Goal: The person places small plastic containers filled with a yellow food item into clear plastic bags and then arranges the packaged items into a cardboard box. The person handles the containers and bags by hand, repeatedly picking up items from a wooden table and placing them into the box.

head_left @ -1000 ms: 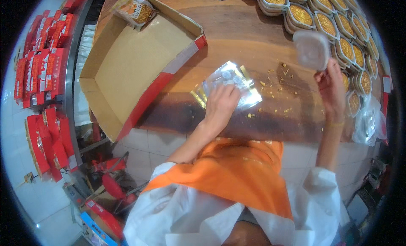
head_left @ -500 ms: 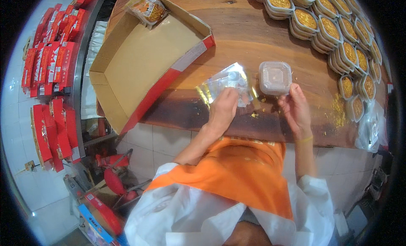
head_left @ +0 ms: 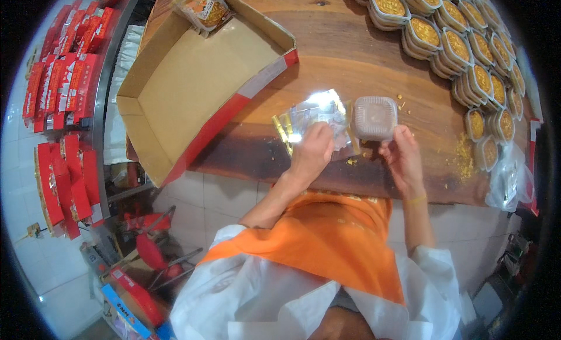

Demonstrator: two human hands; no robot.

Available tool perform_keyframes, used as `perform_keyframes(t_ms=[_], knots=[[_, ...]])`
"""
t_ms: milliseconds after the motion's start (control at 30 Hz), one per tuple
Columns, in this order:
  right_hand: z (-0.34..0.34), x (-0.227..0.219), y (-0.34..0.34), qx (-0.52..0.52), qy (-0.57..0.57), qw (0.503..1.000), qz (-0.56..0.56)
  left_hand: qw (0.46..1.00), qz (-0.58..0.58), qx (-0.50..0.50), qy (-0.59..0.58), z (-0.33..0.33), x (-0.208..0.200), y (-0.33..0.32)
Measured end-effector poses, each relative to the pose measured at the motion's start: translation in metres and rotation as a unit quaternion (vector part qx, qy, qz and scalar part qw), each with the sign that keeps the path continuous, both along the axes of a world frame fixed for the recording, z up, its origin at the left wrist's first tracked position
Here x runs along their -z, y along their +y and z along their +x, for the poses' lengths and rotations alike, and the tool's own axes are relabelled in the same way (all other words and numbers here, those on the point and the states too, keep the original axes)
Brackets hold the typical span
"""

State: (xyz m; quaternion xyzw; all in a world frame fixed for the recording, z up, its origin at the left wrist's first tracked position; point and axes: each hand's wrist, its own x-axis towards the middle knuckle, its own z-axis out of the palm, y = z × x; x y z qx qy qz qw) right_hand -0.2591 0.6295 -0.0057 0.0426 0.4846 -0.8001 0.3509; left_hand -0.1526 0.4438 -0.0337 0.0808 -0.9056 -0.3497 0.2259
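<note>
Left hand [head_left: 312, 152]: laid on the near part of the pouches [head_left: 318, 109], fingers curled and bunched; whether a pouch is pinched cannot be told.

Right hand [head_left: 403, 159]: placed just right of the pouches, thumb and fingers closed on the near right corner of a tub [head_left: 375, 115]. A yellow band [head_left: 416, 199] is worn at the wrist.

Tub: clear, square, ribbed; held close beside the pouches, on their right. Its contents cannot be made out clearly.

Pouches: several, clear and silvery with gold edging, fanned in an overlapping pile on the wooden table [head_left: 327, 53].

Crumbs [head_left: 464, 156]: yellow, scattered to the right of the pouches, most thickly well apart from them.

Carton [head_left: 201, 85]: cardboard, open, red-sided, set to the left of the pouches and beyond them. A wrapped cake [head_left: 204, 9] is lodged in its far corner.

Filled tubs [head_left: 456, 45]: golden patterned cakes, stacked in rows, far right of the pouches.

Plastic bag [head_left: 509, 176]: clear, crumpled, far right of the pouches, at the near table edge.

Red boxes [head_left: 85, 91]: grouped well left of the pouches, past the carton.

Apron [head_left: 333, 235]: orange, worn over white sleeves, nearer the body than the pouches.
</note>
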Motion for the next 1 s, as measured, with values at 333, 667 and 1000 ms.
perform_keyframes(t_ms=[333,667,1000], knots=[[0.013,-0.003,-0.006,-0.049,0.003,0.998,0.048,0.998,-0.019,0.028,0.048,-0.001,-0.019,-0.003],[0.007,-0.091,-0.012,-0.207,0.700,0.635,0.251,0.861,0.438,0.249,0.061,-0.017,-0.053,-0.024],[-0.016,-0.146,-0.032,-0.142,0.810,0.510,0.254,0.934,0.275,0.175,-0.145,-0.026,-0.092,-0.025]])
